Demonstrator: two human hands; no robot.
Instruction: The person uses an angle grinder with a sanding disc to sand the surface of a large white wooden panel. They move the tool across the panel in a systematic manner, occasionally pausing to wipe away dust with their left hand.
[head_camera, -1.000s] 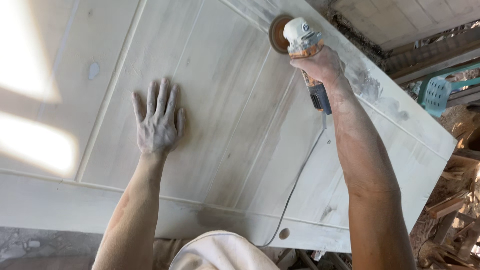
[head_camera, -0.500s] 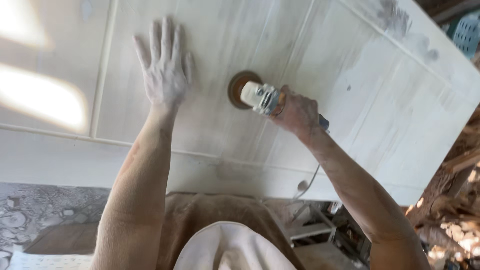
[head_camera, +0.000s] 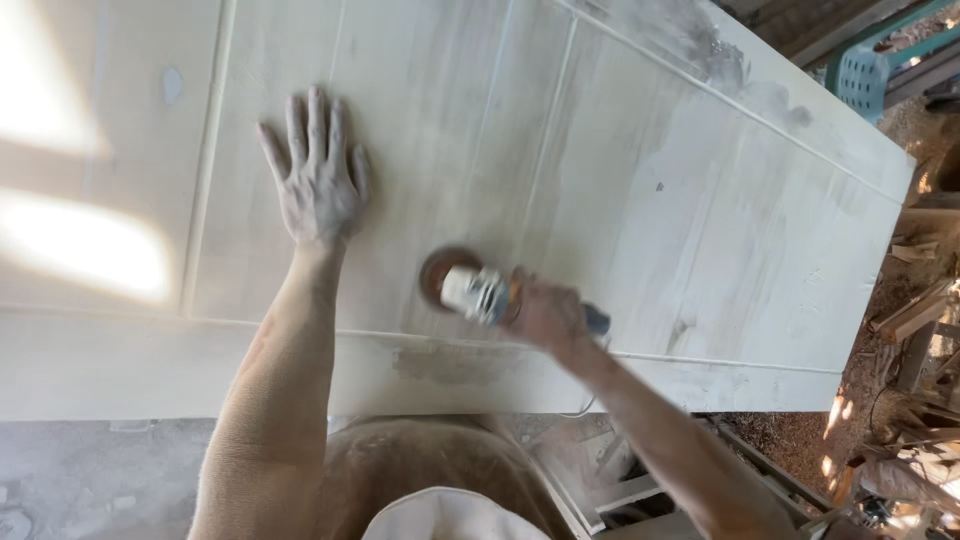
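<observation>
On the pale door panel (head_camera: 640, 200), your left hand (head_camera: 318, 180) lies flat, fingers spread, holding nothing. Your right hand (head_camera: 545, 315) grips the sander (head_camera: 470, 290); tilting it could gouge the wood.

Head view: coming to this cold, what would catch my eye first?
Most likely the big pale wooden door panel that fills the view, dusty and grooved. Next, the right hand gripping a handheld sander, its round disc on the panel near the lower edge. The left hand lies flat with fingers spread on the panel, up and to the left of the sander, with bright sun patches at far left.
</observation>
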